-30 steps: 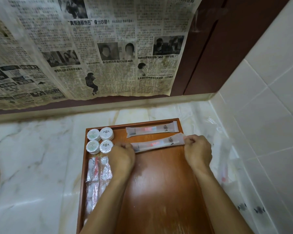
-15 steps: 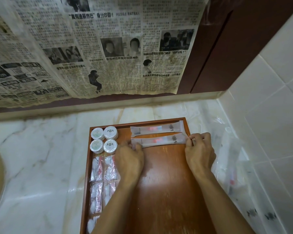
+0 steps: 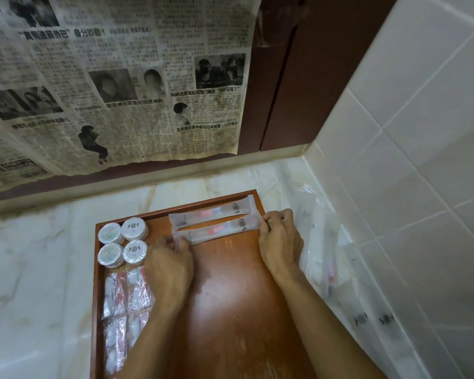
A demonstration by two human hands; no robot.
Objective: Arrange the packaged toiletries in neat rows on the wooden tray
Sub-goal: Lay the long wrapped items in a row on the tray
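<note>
Nearest the camera, two bare forearms are seen reaching away over the wooden tray (image 3: 230,310), whose polished middle and near stretch are left bare. Down the tray's left edge, clear sachets (image 3: 126,291) are laid in two columns, seemingly packed close so that the rest of the floor is kept for longer items. Beyond them four round tins (image 3: 122,242) are set in a square, touching, in the far left corner.

The left hand (image 3: 170,265) is held knuckles-up, wrist straight, fingers curled down; the left end of the nearer sleeve packet (image 3: 219,229) is pinched by its grip. The right hand (image 3: 281,242) is turned slightly inward at the tray's right rim, and the packet's right end is nipped between thumb and fingertips. The packet is thus held at both ends, probably so it can be squared up parallel to its neighbour without the thin wrapper buckling. It lies on the tray floor, slanted a little.

Just beyond it, the farther sleeve packet (image 3: 214,213) is laid against the tray's far rim, the two nearly touching along their length. A second row is judged to be in progress.

To the right, a clear plastic bag (image 3: 326,255) with more items inside is slumped on the marble worktop (image 3: 39,255) against the tiled wall (image 3: 408,132). Farthest, newspaper (image 3: 115,77) is hung over the dark panel.
</note>
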